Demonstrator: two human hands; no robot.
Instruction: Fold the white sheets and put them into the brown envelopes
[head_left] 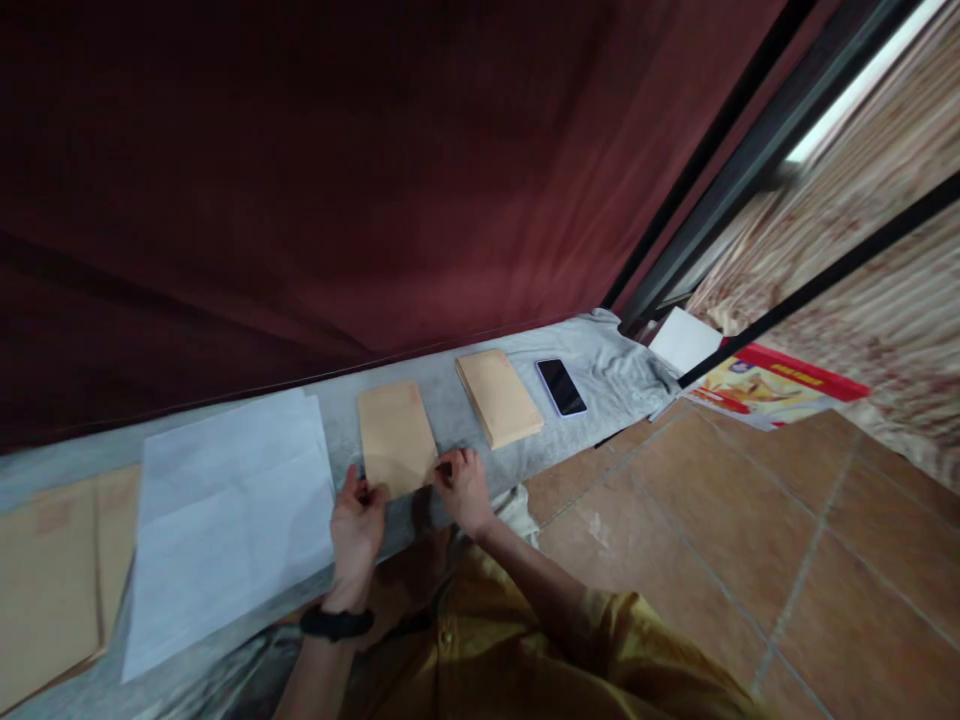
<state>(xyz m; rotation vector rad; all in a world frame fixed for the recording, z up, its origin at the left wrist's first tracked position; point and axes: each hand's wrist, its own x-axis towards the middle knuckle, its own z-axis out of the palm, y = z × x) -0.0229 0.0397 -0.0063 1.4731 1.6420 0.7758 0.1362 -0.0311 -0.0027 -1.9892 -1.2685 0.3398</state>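
Observation:
A tan paper envelope [396, 432] lies flat on the grey cloth in front of me. At its lower left corner is my left hand [358, 520], thumb over the near edge and fingers apart from it. My right hand [465, 490] is at the lower right corner, with its fingers curled in and closed at the envelope's edge. To the right lies a neat stack of similar envelopes [501, 397]. Large white paper sheets [232, 520] are spread on the left, and wider brown envelopes [49, 590] lie beyond them, partly cut off by the frame.
A phone [561, 387] rests face up right of the stack on the grey cloth [611, 350]. A dark red curtain [375, 200] hangs behind this narrow surface. On the right are a black metal bar [817, 280], a printed red and yellow box [772, 385] and a tiled floor [697, 530].

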